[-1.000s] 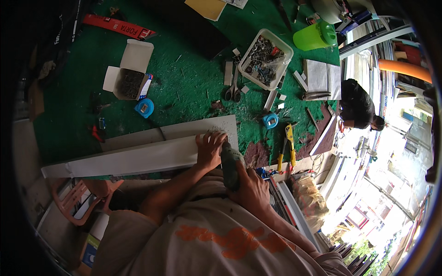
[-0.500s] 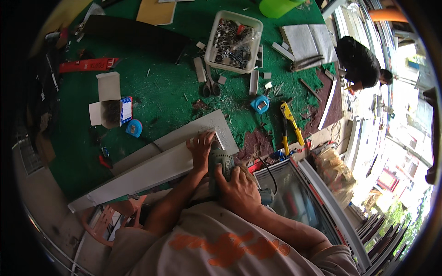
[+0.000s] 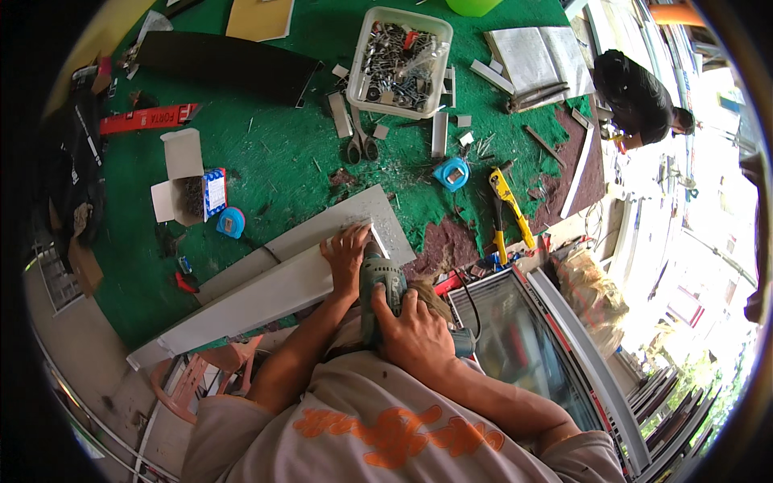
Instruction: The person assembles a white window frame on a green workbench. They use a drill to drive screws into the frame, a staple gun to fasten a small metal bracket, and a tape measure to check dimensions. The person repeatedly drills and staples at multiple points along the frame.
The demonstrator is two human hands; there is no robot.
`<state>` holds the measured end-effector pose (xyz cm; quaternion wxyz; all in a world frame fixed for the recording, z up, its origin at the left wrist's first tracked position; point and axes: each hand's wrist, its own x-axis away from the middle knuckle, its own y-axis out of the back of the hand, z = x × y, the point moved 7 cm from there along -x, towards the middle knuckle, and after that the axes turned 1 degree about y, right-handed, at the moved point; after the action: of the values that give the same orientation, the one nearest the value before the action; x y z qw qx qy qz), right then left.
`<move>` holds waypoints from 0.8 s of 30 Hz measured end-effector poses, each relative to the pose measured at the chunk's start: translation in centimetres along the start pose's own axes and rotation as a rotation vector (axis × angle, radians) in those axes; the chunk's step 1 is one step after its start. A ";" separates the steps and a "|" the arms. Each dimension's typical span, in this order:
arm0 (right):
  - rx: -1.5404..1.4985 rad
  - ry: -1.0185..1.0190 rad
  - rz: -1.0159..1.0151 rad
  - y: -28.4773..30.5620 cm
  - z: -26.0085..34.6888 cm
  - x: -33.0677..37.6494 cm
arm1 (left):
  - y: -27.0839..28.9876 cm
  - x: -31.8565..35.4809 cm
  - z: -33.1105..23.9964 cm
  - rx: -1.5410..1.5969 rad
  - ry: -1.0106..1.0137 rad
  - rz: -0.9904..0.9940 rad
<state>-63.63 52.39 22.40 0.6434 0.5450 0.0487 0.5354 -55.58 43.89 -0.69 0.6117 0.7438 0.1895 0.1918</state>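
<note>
My right hand point(image 3: 417, 328) is wrapped over the body of a dark green power drill point(image 3: 380, 283), whose front end meets the right end of a long white profile point(image 3: 241, 298). Whether a bit is inside the material is hidden. My left hand point(image 3: 346, 256) grips the profile close to the drill's nose, fingers curled over its top edge. The profile slants down to the left, past the table edge. Beneath its right end lies a flat grey-white panel point(image 3: 388, 216) sprinkled with shavings.
On the green-covered table point(image 3: 274, 153) are a tub of screws point(image 3: 352, 88), an opened small box point(image 3: 183, 153), scissors point(image 3: 362, 147), two blue tape measures point(image 3: 452, 174) point(image 3: 231, 222) and a yellow-handled tool point(image 3: 509, 205). A glazed frame point(image 3: 523, 338) stands at right; another person point(image 3: 636, 92) bends beyond.
The view has shifted a little, moving the table things slightly left and up in the picture. Both hands keep their holds on the drill and the profile.
</note>
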 end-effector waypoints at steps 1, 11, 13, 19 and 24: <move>0.001 0.001 -0.015 0.2 0.1 0.0 | 0.0 0.0 0.0 -0.001 -0.004 0.005; 0.018 -0.048 0.120 -0.2 0.6 -0.6 | 1.5 -0.6 -0.5 -0.003 -0.001 -0.013; -0.007 -0.109 0.221 -0.9 0.3 -0.5 | 1.7 -0.7 -0.6 0.014 0.008 -0.012; 0.033 -0.084 0.160 -0.7 0.9 -0.6 | 1.6 -0.3 -0.6 0.122 0.019 0.068; 0.052 -0.028 0.079 0.1 1.6 -0.5 | 1.5 -0.3 -0.6 0.113 0.007 0.085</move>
<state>-62.92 50.96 22.83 0.6080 0.5704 0.0322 0.5513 -56.12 43.97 0.88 0.5592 0.7839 0.1702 0.2091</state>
